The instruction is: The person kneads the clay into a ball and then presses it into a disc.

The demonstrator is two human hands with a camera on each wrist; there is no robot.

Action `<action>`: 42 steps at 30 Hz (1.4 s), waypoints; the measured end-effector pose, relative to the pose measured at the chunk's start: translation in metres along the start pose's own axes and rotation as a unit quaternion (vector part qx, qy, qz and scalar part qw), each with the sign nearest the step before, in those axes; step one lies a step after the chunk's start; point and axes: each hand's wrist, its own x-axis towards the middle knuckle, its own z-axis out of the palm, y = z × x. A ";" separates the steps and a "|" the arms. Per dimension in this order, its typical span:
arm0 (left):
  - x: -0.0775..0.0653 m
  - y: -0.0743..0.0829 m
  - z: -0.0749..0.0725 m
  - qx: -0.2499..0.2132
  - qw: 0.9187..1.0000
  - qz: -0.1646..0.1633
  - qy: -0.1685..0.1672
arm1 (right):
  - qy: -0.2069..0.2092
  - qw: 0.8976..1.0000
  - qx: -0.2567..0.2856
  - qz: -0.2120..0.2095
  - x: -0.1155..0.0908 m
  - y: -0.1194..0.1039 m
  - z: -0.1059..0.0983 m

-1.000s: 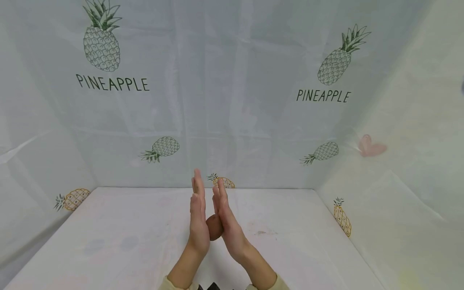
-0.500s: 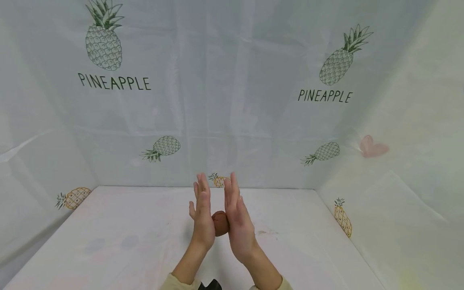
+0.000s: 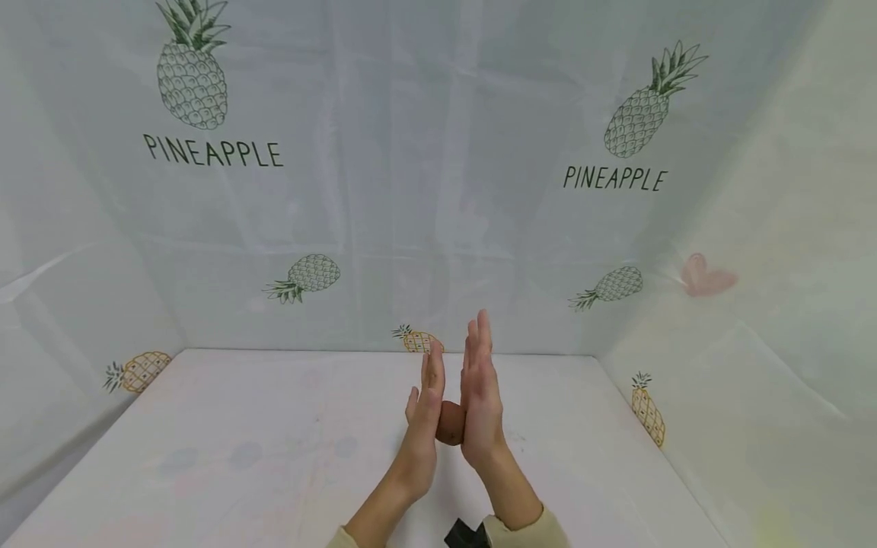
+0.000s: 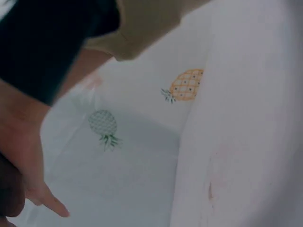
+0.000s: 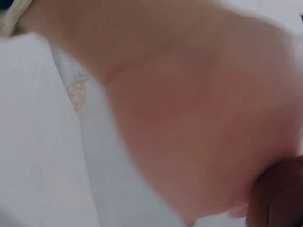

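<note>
A small reddish-brown ball [image 3: 450,423], resembling clay or dough, is pressed between two palms above the table. My left hand [image 3: 425,430] lies along its left side, fingers straight and pointing up and away. On the other side my right hand [image 3: 483,411] is flat against the ball, its fingertips reaching higher than the left ones. At the lower left edge of the left wrist view, part of the ball [image 4: 10,189] shows dark beside a hand. The right wrist view is mostly filled by a blurred palm, with the ball [image 5: 279,198] at the lower right corner.
Beneath the hands is a white-covered table [image 3: 274,426] with faint stains. Pale pineapple-printed sheeting [image 3: 438,190] encloses it at the back and both sides. A black object [image 3: 467,533] shows by the right sleeve [image 3: 527,533].
Both hands and the ball have shifted right. The palms have slid against each other: the right hand has gone forward and up, the left back. The ball has turned between them.
</note>
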 end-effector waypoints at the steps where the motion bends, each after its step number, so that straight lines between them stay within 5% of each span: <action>1: 0.000 0.002 0.000 -0.018 1.000 -0.001 -0.001 | -0.001 1.000 -0.003 0.000 0.001 0.003 0.000; 6: 0.000 0.011 -0.008 -0.050 0.999 0.016 0.013 | -0.053 0.998 0.005 0.018 0.001 0.017 0.007; 12: 0.005 0.017 -0.026 -0.028 0.998 0.020 0.054 | -0.141 0.989 -0.002 0.038 -0.008 0.021 0.022; 20: 0.011 0.012 -0.043 0.017 0.994 0.009 0.104 | -0.150 0.986 0.016 0.078 -0.020 0.005 0.035; 27: 0.013 0.002 -0.039 0.066 0.989 -0.008 0.131 | -0.146 0.988 0.028 0.051 -0.020 -0.007 0.032; 33: 0.011 -0.003 -0.024 0.085 0.991 -0.008 0.102 | -0.132 0.990 0.052 0.022 -0.016 -0.015 0.020; 42: 0.003 0.000 -0.005 0.013 0.999 0.017 0.034 | -0.102 0.994 0.026 -0.021 -0.007 -0.017 0.004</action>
